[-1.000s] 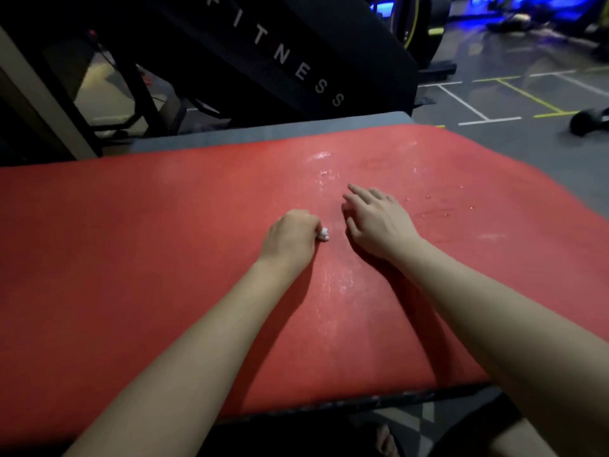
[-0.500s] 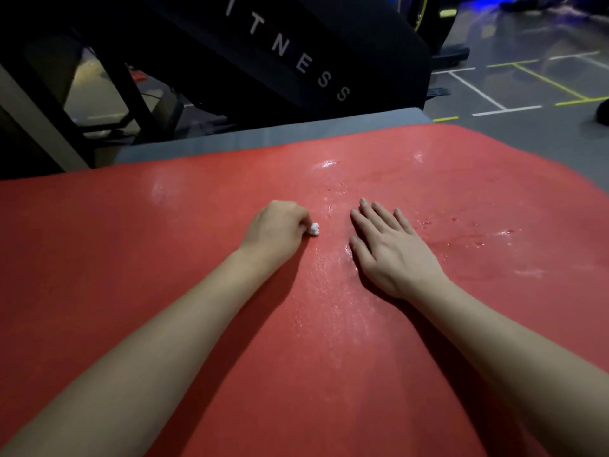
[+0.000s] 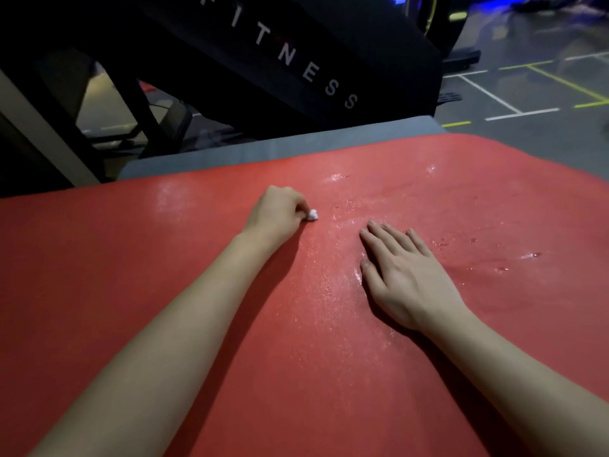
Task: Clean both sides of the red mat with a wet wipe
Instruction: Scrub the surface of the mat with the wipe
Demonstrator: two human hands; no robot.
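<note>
I see the red mat (image 3: pixel 197 291) spread flat, long axis running left to right; my left hand (image 3: pixel 275 214) pinches the balled wet wipe (image 3: pixel 312 215) on it, wet patch rightward, where my right hand (image 3: pixel 403 275) presses flat, fingers straight

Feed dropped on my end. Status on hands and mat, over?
Left hand grips balled wet wipe on red mat. Right hand flat on mat, open. Wet sheen mid-mat; nothing in the way.

Head-worn camera looks forward and down, close above red mat (image 3: pixel 131 291).
</note>
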